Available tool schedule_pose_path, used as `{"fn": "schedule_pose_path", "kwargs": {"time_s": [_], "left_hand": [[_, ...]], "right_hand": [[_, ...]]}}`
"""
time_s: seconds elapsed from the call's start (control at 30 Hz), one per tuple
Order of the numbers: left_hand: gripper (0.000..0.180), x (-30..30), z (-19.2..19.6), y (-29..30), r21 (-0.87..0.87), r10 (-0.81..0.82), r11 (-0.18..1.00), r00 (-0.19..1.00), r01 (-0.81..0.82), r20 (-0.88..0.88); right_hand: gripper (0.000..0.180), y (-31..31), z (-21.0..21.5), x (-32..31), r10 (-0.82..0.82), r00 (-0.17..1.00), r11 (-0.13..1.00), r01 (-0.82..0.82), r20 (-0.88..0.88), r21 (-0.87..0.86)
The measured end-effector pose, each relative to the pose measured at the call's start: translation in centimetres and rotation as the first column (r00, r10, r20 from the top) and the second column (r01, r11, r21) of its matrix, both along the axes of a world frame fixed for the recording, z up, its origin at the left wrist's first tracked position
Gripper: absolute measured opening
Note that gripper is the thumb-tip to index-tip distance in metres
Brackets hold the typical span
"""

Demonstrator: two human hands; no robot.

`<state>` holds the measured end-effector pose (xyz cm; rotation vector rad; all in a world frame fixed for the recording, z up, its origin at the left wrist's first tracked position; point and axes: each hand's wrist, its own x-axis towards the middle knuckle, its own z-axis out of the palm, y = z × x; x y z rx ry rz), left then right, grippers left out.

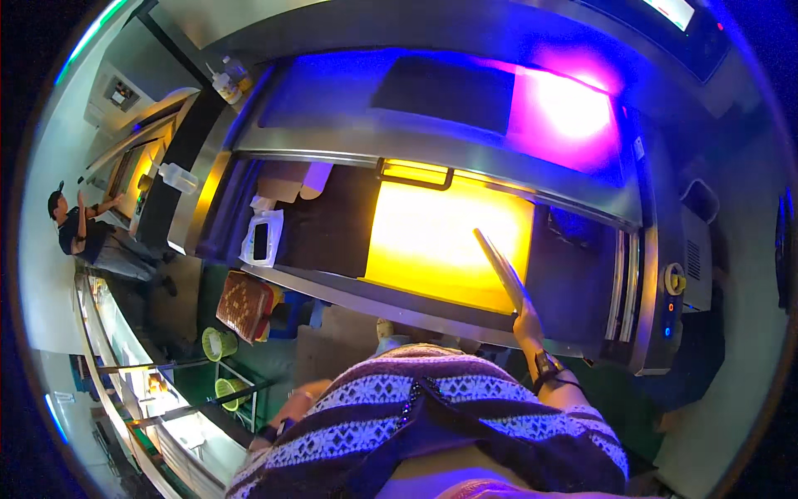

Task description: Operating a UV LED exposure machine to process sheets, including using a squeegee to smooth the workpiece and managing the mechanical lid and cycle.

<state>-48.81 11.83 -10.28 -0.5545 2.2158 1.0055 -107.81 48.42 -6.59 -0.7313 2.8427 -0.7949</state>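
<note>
My right hand (pixel 528 326) is closed on the near end of a long thin flat piece (pixel 499 268), which appears nearly edge-on. It slants up and left over a glowing yellow panel (pixel 449 237) in a metal-framed machine; I cannot tell its exact kind. Dark bands circle my right wrist. Low at my left side is my left hand (pixel 312 392), beside the patterned garment, its fingers hidden. A dark handle (pixel 416 175) crosses the panel's far edge.
Left of the panel lie a dark phone (pixel 262 241) on a white packet and some cardboard (pixel 281 181). A brown patterned box (pixel 246 303) and green baskets (pixel 218 343) stand lower left. Another person (pixel 91 224) works at the far left. Lit buttons (pixel 669 320) are at right.
</note>
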Motion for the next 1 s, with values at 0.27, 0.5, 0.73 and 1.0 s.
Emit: {"fn": "schedule_pose_path", "kwargs": {"time_s": [0.27,0.5,0.73,1.0], "left_hand": [[0.028,-0.4,8.2,7.9,0.069,0.614,0.756,0.742,-0.651,0.269],[0.028,-2.5,10.0,8.6,0.103,0.672,0.701,0.702,-0.705,0.235],[0.029,-2.9,10.7,8.7,0.121,0.675,0.691,0.696,-0.712,0.246],[0.029,-2.5,11.9,8.5,0.125,0.674,0.686,0.691,-0.716,0.26]], "right_hand": [[0.022,-5.9,7.3,7.0,0.433,0.715,0.867,-0.497,0.549,-0.037],[0.024,1.0,11.1,8.0,0.263,0.479,0.947,-0.294,0.838,-0.13],[0.025,0.3,17.2,7.5,0.215,0.154,0.973,-0.117,0.964,-0.198],[0.027,2.0,15.6,7.7,0.188,0.149,0.98,-0.096,0.971,-0.175]]}}
